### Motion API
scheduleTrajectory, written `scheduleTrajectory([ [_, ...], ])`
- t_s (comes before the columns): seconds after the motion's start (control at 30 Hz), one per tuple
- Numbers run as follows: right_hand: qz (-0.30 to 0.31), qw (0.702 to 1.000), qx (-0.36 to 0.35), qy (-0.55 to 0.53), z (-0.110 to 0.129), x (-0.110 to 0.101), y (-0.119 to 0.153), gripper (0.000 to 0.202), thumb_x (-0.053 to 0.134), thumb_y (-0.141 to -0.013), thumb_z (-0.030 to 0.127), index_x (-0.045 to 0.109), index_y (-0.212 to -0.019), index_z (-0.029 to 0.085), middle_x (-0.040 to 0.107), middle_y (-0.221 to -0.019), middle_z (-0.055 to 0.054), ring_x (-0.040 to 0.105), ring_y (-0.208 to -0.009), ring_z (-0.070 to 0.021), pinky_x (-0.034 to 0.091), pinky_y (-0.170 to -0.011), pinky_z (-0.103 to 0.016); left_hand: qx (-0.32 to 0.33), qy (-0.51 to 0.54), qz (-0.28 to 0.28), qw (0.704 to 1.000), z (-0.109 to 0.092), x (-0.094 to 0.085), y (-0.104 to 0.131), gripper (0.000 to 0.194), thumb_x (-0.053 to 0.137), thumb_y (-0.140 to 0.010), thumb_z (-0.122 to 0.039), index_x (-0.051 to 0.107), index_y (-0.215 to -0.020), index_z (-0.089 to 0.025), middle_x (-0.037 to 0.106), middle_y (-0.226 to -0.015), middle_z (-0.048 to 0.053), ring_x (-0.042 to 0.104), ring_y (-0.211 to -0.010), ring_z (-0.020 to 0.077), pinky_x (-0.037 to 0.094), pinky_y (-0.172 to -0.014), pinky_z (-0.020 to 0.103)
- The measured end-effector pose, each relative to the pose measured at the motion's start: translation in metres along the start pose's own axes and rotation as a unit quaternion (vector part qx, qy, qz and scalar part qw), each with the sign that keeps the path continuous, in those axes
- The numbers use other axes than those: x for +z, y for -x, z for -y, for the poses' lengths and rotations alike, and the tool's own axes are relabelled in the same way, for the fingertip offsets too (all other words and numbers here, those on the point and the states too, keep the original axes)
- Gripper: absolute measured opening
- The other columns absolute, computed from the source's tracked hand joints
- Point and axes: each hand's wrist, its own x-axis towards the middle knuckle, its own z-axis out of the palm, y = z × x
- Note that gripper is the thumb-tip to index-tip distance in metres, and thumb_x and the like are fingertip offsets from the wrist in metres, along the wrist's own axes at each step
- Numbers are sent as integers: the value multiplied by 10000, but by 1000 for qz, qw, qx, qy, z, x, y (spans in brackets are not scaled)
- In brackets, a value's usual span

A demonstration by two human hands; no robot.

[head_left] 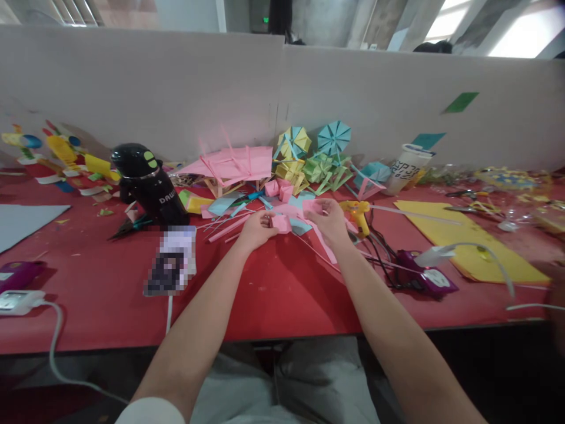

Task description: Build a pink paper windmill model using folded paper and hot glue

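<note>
A pale partition [154,88] stands behind the red table [273,306], and along it I count four pleated rounds [334,138], two yellow or partly so, one blue and one green. There is one black bottle [154,191], one cup [404,171], one yellow glue gun [359,218] and two purple sockets [441,282], one at each side. Two pieces are in hand over the paper heap at the middle. The left hand [256,231] pinches a pink piece [281,223], nearly square, its flat face turned toward the person. The right hand [332,222], knuckles up and fingers bent inward, pinches a pink flap [312,205] just beyond it; which way its long axis runs I cannot tell. Both forearms reach forward and converge, the wrists just above the table
</note>
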Motion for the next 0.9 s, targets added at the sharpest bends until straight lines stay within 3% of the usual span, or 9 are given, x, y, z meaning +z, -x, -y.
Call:
scheduleTrajectory([
  [0.13,82,991,63,-81,8,-3,7,647,814,-529,341,517,-1098,261,608,-934,-2,637,-805,-174,552,-729,-350,13,7,9,1000,1,0,-1,442,762,-620,-26,653,-1039,-114,670,-839,32,645,-752,139,533,-792,317],
  [0.37,159,971,115,-136,22,0,14,463,843,-514,309,551,-864,228,588,-707,45,575,-636,-125,475,-597,-272,21,6,20,1000,3,2,1,446,739,-648,-24,645,-1073,-119,684,-915,59,651,-796,136,535,-832,325],
  [0.67,213,966,77,-126,26,10,22,480,845,-554,391,590,-916,206,602,-731,40,540,-633,-105,440,-593,-251,62,-2,42,997,-3,7,5,441,675,-641,12,656,-1057,-135,706,-1030,88,662,-933,167,528,-864,307],
  [0.9,200,978,28,-53,24,12,21,435,821,-576,414,625,-893,191,670,-848,-22,600,-739,-149,504,-714,-308,73,33,82,993,-9,7,9,481,660,-658,-8,651,-1123,-131,724,-934,65,675,-813,148,532,-816,302],
])
